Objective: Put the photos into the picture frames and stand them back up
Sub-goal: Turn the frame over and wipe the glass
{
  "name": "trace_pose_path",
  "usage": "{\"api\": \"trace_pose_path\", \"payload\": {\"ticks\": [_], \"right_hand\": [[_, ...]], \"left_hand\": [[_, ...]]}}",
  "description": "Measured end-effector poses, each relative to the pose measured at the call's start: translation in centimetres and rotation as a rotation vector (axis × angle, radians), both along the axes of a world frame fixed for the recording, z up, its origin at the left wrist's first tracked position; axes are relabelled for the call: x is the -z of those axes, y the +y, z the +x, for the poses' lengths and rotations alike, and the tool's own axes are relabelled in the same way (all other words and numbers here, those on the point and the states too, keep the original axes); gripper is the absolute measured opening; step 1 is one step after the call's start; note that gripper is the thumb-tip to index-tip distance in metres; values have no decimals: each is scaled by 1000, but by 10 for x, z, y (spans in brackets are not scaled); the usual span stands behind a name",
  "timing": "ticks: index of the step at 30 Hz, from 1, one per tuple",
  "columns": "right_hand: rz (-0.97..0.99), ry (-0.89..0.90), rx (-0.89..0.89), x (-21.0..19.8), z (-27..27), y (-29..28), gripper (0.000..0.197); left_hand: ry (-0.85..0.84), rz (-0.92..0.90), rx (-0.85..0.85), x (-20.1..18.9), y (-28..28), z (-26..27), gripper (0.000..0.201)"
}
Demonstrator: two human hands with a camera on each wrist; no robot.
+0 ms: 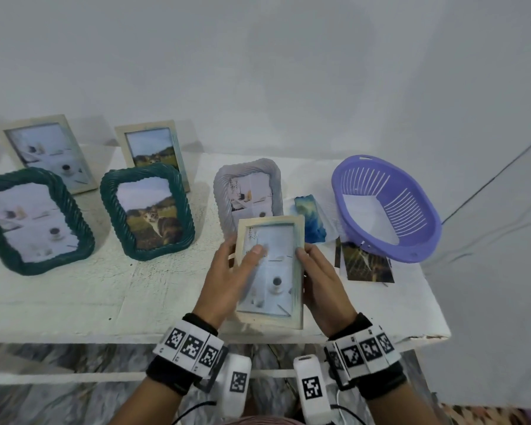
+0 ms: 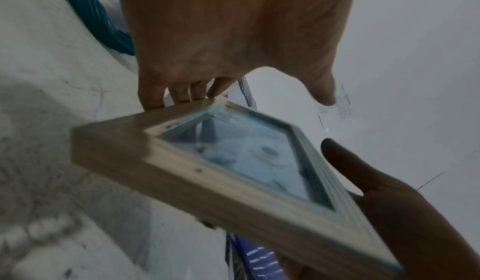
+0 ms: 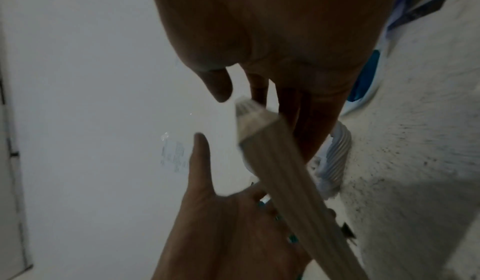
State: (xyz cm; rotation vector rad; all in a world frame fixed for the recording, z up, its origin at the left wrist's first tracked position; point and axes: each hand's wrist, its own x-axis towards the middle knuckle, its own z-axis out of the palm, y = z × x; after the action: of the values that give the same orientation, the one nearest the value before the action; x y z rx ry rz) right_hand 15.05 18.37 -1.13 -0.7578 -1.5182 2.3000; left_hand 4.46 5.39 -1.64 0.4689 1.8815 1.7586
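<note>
I hold a pale wooden picture frame (image 1: pixel 273 271) tilted above the table's front, with a coffee-cup photo behind its glass. My left hand (image 1: pixel 239 265) grips its left side, fingers behind and thumb across the glass. My right hand (image 1: pixel 316 277) grips the right edge, thumb on the front rim. The left wrist view shows the frame (image 2: pixel 233 171) corner-on, and the right wrist view shows the frame (image 3: pixel 283 161) edge-on. A loose cat photo (image 1: pixel 367 265) lies on the table to the right.
Two green rope frames (image 1: pixel 147 210) and two pale wooden frames (image 1: pixel 154 151) stand at the left with photos in them. A grey rope frame (image 1: pixel 247 188) stands just behind my hands. A blue-green object (image 1: pixel 308 219) and a purple basket (image 1: pixel 411 240) sit at the right. The white table (image 1: pixel 105 296) ends close beyond the basket.
</note>
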Motion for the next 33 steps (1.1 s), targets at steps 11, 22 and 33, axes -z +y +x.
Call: {"api": "trace_pose_path", "payload": {"ticks": [11, 22, 33], "right_hand": [[567, 60, -157, 5, 12, -30, 48], [1481, -95, -21, -5, 19, -6, 23], [209, -188, -65, -38, 20, -10, 46]], "left_hand": [[-378, 126, 233, -6, 4, 7, 84], [-275, 15, 218, -10, -5, 4, 83], [-244, 49, -9, -12, -8, 6, 79]]}}
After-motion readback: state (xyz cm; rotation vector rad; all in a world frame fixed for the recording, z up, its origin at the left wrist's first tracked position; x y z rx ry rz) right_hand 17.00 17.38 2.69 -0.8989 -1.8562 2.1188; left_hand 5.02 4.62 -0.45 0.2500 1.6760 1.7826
